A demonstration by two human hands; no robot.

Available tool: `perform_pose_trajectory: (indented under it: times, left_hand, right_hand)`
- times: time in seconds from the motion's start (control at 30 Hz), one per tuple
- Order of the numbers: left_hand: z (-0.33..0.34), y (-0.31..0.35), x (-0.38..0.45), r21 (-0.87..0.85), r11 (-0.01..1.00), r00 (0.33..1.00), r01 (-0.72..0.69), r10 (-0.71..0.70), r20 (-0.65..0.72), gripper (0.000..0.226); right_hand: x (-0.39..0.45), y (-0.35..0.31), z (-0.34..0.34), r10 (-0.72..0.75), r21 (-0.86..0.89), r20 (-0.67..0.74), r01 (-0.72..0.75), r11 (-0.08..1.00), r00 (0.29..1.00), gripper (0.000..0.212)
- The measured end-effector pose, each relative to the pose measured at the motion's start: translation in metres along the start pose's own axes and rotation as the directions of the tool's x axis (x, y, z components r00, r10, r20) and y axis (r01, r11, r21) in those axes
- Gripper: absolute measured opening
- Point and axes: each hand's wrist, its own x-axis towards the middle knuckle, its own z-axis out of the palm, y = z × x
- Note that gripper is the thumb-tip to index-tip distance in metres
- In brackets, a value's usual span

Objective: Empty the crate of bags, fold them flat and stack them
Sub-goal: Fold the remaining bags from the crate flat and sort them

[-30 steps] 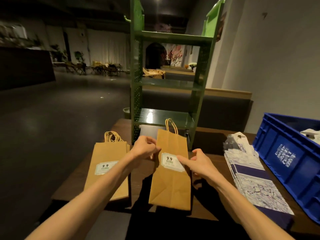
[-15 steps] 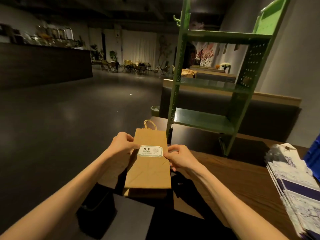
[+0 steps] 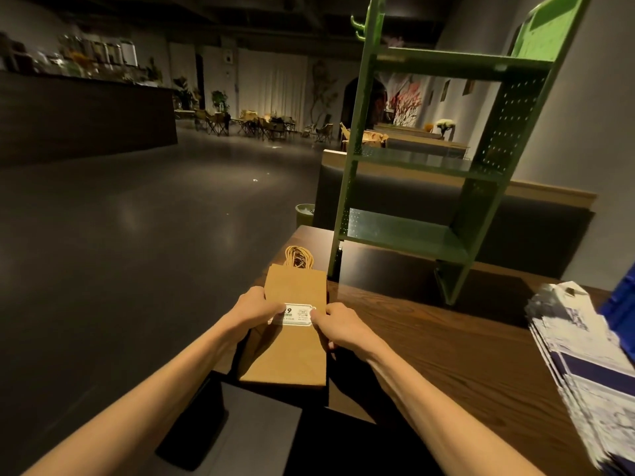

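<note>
A flat brown paper bag with a white label and twisted handles lies on top of the brown bag stack at the left end of the wooden table. My left hand holds its left edge beside the label, fingers curled over the paper. My right hand grips its right edge the same way. A stack of flat white and navy patterned bags lies at the right. A sliver of the blue crate shows at the right edge; its inside is hidden.
A green metal shelf unit stands on the table behind the bags. A dark bench seat runs behind the table. Dark open floor lies to the left, with a bar counter and chairs far back. A small bin stands by the table corner.
The brown bag was carried left from the table's middle and laid on the brown stack. Both hands now hold its edges. The view swung left, so the crate is almost out of sight.
</note>
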Motion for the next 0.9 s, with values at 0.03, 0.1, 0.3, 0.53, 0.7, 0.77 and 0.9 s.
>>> perform_pose_trajectory:
  times: [0.03,0.1,0.3,0.53,0.7,0.77,0.9]
  left_hand:
    - [0.0,0.0,0.002,0.002,1.0,1.0,0.005,-0.005,-0.006,0.017]
    - [-0.002,0.0,0.004,0.024,0.999,1.0,0.027,-0.026,-0.012,0.017]
    - [-0.006,0.028,-0.01,0.23,0.968,0.954,-0.101,0.16,-0.253,0.076]
    - [0.005,0.104,-0.034,0.068,0.939,0.927,-0.338,0.344,-0.15,0.062]
    - [0.034,0.165,-0.048,0.018,0.89,0.888,-0.455,0.455,-0.062,0.053]
    - [0.046,0.189,-0.051,-0.007,0.875,0.875,-0.484,0.484,-0.028,0.052]
    - [0.074,0.233,-0.056,-0.092,0.834,0.836,-0.543,0.548,0.033,0.048]
  right_hand:
    - [0.003,0.001,0.0,0.009,0.011,0.012,-0.009,1.0,1.0,0.038]
    - [0.006,0.003,0.0,0.029,0.055,0.029,-0.031,0.998,0.999,0.036]
    - [-0.002,0.002,-0.024,0.004,0.145,-0.001,-0.004,0.989,1.0,0.049]
    - [-0.032,0.009,-0.101,-0.103,0.156,-0.099,0.117,0.981,0.99,0.043]
    - [-0.071,0.025,-0.167,-0.104,0.174,-0.22,0.144,0.974,0.97,0.033]
    - [-0.09,0.035,-0.192,-0.116,0.147,-0.269,0.16,0.976,0.956,0.032]
    - [-0.124,0.062,-0.237,-0.108,0.133,-0.342,0.162,0.978,0.933,0.037]
